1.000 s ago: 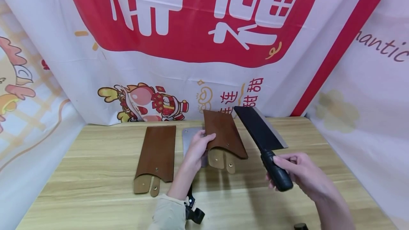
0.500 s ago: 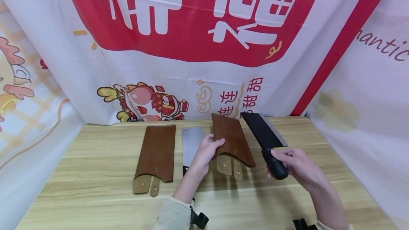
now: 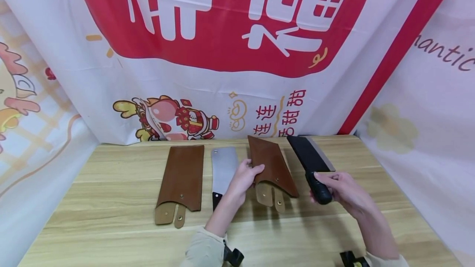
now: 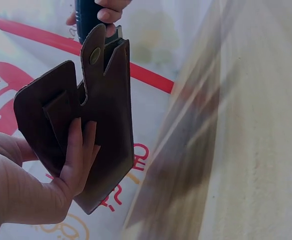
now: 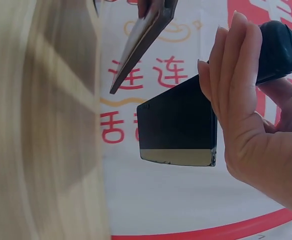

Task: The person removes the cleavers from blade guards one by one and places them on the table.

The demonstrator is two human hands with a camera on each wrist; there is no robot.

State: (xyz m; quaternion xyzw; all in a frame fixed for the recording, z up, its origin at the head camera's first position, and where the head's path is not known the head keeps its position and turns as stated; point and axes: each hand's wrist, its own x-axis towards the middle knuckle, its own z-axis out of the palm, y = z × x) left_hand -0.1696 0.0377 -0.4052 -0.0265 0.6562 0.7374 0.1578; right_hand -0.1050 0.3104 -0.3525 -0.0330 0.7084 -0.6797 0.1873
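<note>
My left hand (image 3: 243, 178) grips a brown leather knife sheath (image 3: 272, 160) by its left edge, thumb on the front face. In the left wrist view the fingers spread across the back of the sheath (image 4: 108, 135), off the table. My right hand (image 3: 343, 193) holds a cleaver (image 3: 308, 153) by its black handle (image 3: 319, 190). Its dark blade with a bright edge tilts away from me, just right of the sheath and apart from it. The right wrist view shows the blade (image 5: 178, 122) in the air.
A second brown sheath (image 3: 182, 172) lies flat at the left of the wooden table (image 3: 111, 201). Beside it a silver cleaver (image 3: 224, 168) lies with its handle partly hidden by my left arm. A printed cloth (image 3: 230, 81) hangs behind the table.
My left hand has moved right and slightly toward me with the sheath, uncovering more of the silver cleaver. The held cleaver has come lower.
</note>
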